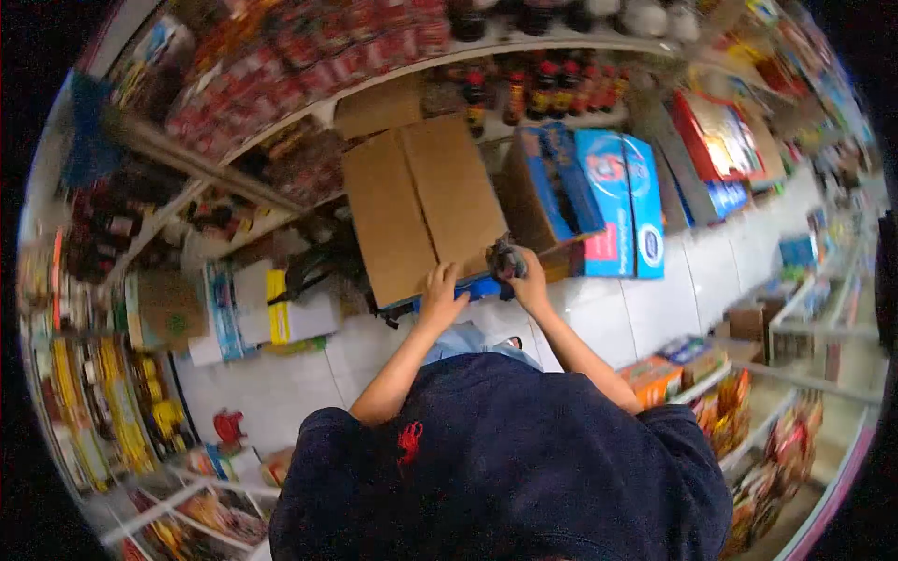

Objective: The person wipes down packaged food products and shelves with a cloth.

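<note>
A large brown cardboard box (412, 178) stands in front of me, its top flaps meeting at a dark seam. My left hand (440, 292) lies on the near edge of the box, fingers stretched out and holding nothing. At the near right corner, my right hand (530, 280) is closed around a small dark handheld object (505, 261). Blur hides what kind of object this is. Below the box's near edge, between my hands, something blue (482, 288) shows.
A blue printed carton (622, 201) stands right of the box, with a red box (716, 136) farther along. Shelves behind carry dark bottles (557, 89) and red packs (309, 56). White cartons (271, 304) are at left. Goods racks (730, 402) stand nearby on the tiled floor (351, 365).
</note>
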A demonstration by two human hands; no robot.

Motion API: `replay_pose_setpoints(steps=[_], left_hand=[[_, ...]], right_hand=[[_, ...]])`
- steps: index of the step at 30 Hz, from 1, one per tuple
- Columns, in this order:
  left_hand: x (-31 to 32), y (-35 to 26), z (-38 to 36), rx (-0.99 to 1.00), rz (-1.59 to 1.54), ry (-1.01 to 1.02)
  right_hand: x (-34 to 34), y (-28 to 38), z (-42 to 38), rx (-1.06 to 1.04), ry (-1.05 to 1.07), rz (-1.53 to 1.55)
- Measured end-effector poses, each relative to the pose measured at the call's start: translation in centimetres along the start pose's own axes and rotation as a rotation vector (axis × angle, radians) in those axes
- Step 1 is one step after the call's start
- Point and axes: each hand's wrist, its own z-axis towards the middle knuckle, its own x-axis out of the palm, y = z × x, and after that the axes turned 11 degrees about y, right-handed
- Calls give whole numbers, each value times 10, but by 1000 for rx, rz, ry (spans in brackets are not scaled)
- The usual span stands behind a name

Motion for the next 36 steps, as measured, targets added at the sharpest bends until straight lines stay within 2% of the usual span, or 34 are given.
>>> replay_pose_setpoints(steps=[2, 4, 5, 6, 8, 10, 12, 14, 18, 20, 22, 25, 27, 30, 31, 33, 36], left_hand=[[-12, 10, -10, -103, 147, -144], [9, 44, -4, -174, 184, -134], [17, 58, 2, -224, 211, -30], [28, 66, 4, -248, 250, 97], [32, 70, 8, -244, 203, 79], [36, 69, 8, -277, 247, 184], [33, 70, 9, -283, 185, 175], [23, 62, 8, -293, 160, 257], [34, 69, 10, -326, 145, 269], [38, 68, 10, -343, 164, 242], [39, 66, 9, -367, 187, 221], [40, 65, 10, -421, 147, 213], [47, 69, 11, -370, 262, 159], [47, 69, 11, -370, 206, 135], [37, 60, 13, -426, 182, 202], [37, 60, 13, -424, 208, 180], [44, 60, 11, -421, 283, 131]], right_hand=[[18, 16, 26, -28, 122, -39], [37, 27, 44, -89, 388, -391], [57, 25, 46, -227, 492, -509], [63, 18, 47, -242, 513, -513], [67, 14, 62, -305, 573, -610], [68, 8, 81, -314, 642, -584], [75, 3, 108, -400, 691, -658], [86, 0, 136, -382, 738, -688], [106, -2, 204, -504, 679, -807], [126, -29, 238, -421, 735, -798], [126, -28, 265, -444, 635, -680], [138, -38, 322, -418, 625, -634], [144, -48, 345, -523, 436, -743], [141, -48, 337, -446, 484, -720], [138, -45, 327, -446, 487, -723], [127, -33, 288, -353, 503, -716], [105, -35, 221, -431, 552, -618]])
